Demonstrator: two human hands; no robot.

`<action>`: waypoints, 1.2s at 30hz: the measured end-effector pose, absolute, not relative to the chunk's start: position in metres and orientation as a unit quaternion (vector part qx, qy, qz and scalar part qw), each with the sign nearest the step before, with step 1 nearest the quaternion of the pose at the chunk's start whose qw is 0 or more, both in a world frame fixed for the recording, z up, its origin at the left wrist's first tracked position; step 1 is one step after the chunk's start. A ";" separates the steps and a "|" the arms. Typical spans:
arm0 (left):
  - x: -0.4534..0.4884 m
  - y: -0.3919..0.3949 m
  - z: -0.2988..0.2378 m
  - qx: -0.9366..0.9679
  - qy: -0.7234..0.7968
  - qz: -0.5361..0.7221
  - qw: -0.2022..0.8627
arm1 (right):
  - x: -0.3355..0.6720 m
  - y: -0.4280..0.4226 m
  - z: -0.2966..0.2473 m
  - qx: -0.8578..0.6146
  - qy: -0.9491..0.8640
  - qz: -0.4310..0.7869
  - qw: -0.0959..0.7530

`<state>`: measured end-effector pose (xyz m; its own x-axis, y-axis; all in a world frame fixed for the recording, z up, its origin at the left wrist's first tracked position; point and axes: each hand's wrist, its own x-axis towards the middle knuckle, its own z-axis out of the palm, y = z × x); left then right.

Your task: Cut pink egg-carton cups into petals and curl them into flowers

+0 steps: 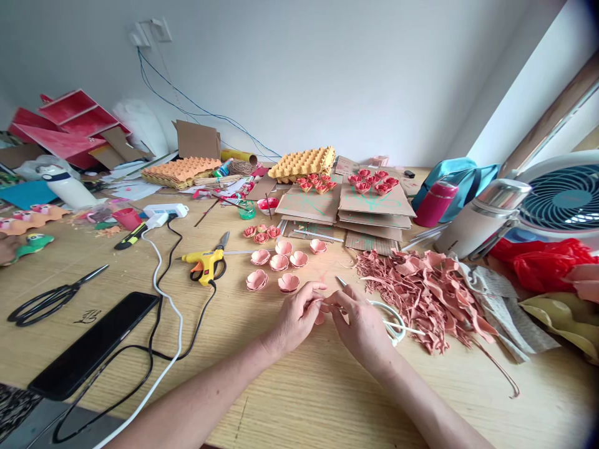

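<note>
- My left hand point(296, 317) and right hand point(362, 324) were ungloved.
- My left forearm point(201, 390) was bare, broadening toward the surface's point(285, 405) near edge.
- My right forearm point(423, 402), bare too, tapered at the wrist.

Left hand point(296, 318) and right hand point(359, 321) together

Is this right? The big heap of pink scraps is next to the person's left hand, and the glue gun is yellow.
Not quite: the head view shows the heap of pink scraps next to the right hand. The glue gun is yellow.
</note>
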<state>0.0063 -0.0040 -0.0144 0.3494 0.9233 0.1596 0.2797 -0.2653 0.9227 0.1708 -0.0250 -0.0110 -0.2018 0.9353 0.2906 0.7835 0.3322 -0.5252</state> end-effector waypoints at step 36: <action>0.003 -0.002 -0.013 0.722 0.423 0.355 0.417 | 0.175 -0.021 -0.016 -0.502 -0.817 0.075 0.273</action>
